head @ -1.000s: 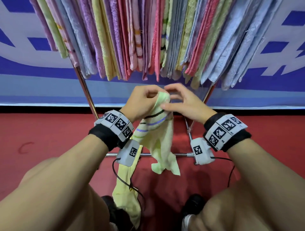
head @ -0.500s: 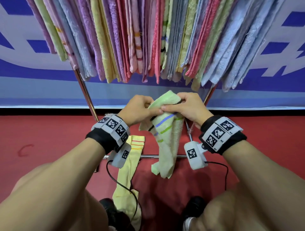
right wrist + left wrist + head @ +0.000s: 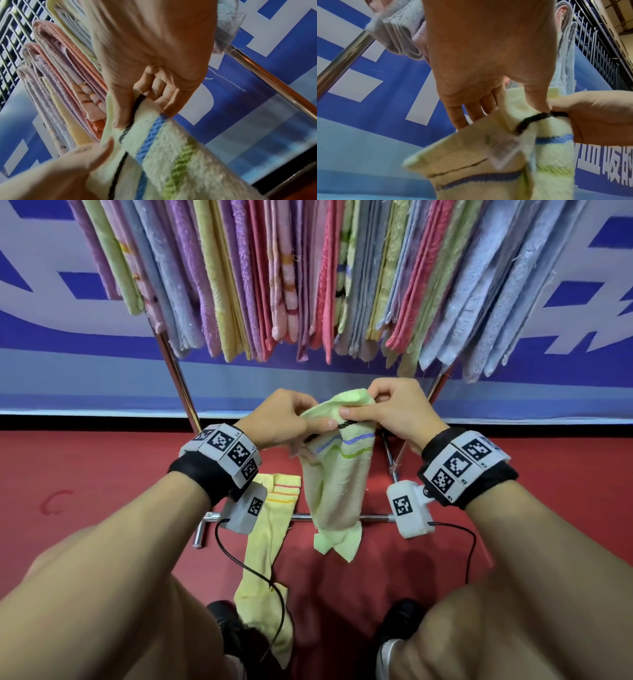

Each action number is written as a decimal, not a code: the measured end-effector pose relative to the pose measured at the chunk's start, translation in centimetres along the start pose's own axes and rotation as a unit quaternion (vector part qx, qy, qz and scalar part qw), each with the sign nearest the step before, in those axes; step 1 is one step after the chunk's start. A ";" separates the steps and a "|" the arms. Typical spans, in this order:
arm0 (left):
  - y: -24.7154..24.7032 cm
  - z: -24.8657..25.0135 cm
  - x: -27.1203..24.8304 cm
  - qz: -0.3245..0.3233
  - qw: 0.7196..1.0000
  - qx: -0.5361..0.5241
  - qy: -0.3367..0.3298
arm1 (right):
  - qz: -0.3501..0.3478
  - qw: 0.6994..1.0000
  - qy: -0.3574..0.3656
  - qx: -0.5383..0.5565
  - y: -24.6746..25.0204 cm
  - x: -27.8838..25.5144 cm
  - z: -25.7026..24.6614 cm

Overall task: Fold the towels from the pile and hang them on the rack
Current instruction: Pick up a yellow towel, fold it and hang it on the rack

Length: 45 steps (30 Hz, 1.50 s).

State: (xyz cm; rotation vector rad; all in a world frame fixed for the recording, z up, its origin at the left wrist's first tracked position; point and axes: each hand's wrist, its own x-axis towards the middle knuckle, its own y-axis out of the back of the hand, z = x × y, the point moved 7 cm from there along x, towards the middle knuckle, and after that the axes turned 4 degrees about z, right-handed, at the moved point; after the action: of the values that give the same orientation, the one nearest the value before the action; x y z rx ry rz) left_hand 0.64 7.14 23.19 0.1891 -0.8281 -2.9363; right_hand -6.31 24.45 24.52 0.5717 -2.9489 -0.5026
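A pale green towel [image 3: 337, 474] with black, blue and green stripes hangs bunched between both hands, below the rack. My left hand [image 3: 291, 422] pinches its upper edge from the left; my right hand [image 3: 387, 409] pinches the same edge from the right, thumb on the black stripe. The left wrist view shows the towel [image 3: 513, 155] with a white label under my left hand [image 3: 488, 94]. The striped towel [image 3: 168, 148] sits under my right hand [image 3: 137, 94] in the right wrist view. A yellow towel [image 3: 267, 549] hangs from my lap to the floor. Many folded towels [image 3: 308, 275] hang on the rack above.
The rack's metal legs [image 3: 178, 385] slant down to a low crossbar [image 3: 301, 517] on the red floor [image 3: 85, 474]. A blue and white banner [image 3: 68, 354] runs behind. My knees and black shoes [image 3: 226, 621] fill the bottom, with sensor cables hanging.
Both hands have shifted along the green towel's top edge, working it so more of the corner stands up between them. The towel's hanging part has bunched narrower.
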 end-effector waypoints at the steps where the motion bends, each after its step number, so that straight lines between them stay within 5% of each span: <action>1: -0.1 -0.1 -0.1 -0.003 1.000 0.028 -0.001 | -0.001 1.000 0.001 0.000 0.1 0.0 -0.1; 7: 1.1 -0.4 0.2 0.050 0.998 0.018 -0.035 | -0.120 0.991 -0.033 -0.057 -1.6 -0.7 0.5; 17: 0.3 -0.9 0.0 -0.014 0.999 0.049 -0.005 | -0.034 0.997 0.005 -0.073 -0.5 0.1 0.2; 23: 1.4 -0.9 0.5 0.052 0.998 -0.003 -0.023 | -0.098 0.991 0.007 -0.086 -1.2 -0.3 0.2; 27: 1.4 -0.4 0.4 0.083 0.995 0.024 -0.051 | -0.069 0.993 0.019 -0.098 -0.8 -0.3 -0.3; 33: 0.8 -1.7 0.2 -0.047 0.998 0.024 0.021 | -0.005 0.996 0.008 -0.093 0.8 0.2 -0.1; 38: 1.0 -1.0 -0.1 -0.018 1.000 0.007 -0.011 | 0.007 0.992 -0.005 -0.124 0.8 0.3 0.3; 45: 0.4 2.2 -1.0 0.036 0.984 -0.033 -0.174 | 0.003 0.997 0.018 -0.078 0.1 0.1 -0.2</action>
State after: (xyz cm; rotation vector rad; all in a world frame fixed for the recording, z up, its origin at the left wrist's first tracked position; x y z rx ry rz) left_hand 1.33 8.06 25.40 -0.3608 -0.7536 -2.9640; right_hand -6.38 24.43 24.69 0.5482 -2.8431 -0.7064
